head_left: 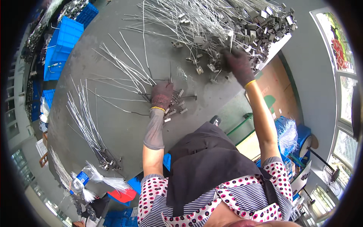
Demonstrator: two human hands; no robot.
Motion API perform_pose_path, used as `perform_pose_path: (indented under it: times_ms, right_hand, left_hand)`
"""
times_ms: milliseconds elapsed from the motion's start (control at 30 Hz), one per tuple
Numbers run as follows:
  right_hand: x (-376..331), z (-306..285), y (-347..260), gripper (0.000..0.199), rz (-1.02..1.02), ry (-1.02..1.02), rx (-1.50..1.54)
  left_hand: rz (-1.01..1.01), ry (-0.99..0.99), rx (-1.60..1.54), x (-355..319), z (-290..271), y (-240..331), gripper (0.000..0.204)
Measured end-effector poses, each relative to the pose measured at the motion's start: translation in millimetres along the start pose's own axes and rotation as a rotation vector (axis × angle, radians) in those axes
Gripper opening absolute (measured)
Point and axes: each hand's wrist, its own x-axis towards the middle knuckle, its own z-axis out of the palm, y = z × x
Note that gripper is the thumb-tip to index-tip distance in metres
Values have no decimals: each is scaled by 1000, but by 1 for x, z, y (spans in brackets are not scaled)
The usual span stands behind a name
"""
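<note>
My left hand (162, 94), in a dark reddish work glove, is closed around a small bundle of wires (130, 72) on the grey table. Their pale strands fan out to the far left, and small metal block ends (177, 102) stick out on the hand's right side. My right hand (239, 65), gloved alike, reaches to the near edge of a big heap of similar wires (200, 19) with metal block ends (261, 32). Its fingers look curled among the ends; what they pinch is hidden. A few loose pieces (199, 69) lie between the hands.
A separate wire bundle (89, 128) lies at the table's left. Blue crates (62, 41) stand beyond the left edge. A clear bottle (80, 181) and pale strand bundles (109, 181) are at the lower left. A green metal frame (242, 123) stands right of my lap.
</note>
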Motion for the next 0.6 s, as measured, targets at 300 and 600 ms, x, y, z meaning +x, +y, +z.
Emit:
perform_pose_path:
  times_ms: [300,600]
  right_hand:
    - [-74,12,-4,29,-572,41,-82]
    - [-124,25,43,40,-94,-317,51]
  left_hand:
    - [-89,-20,-1242,-44,-4,30,27]
    - [-29,-246,-1760,-67,13,144,25]
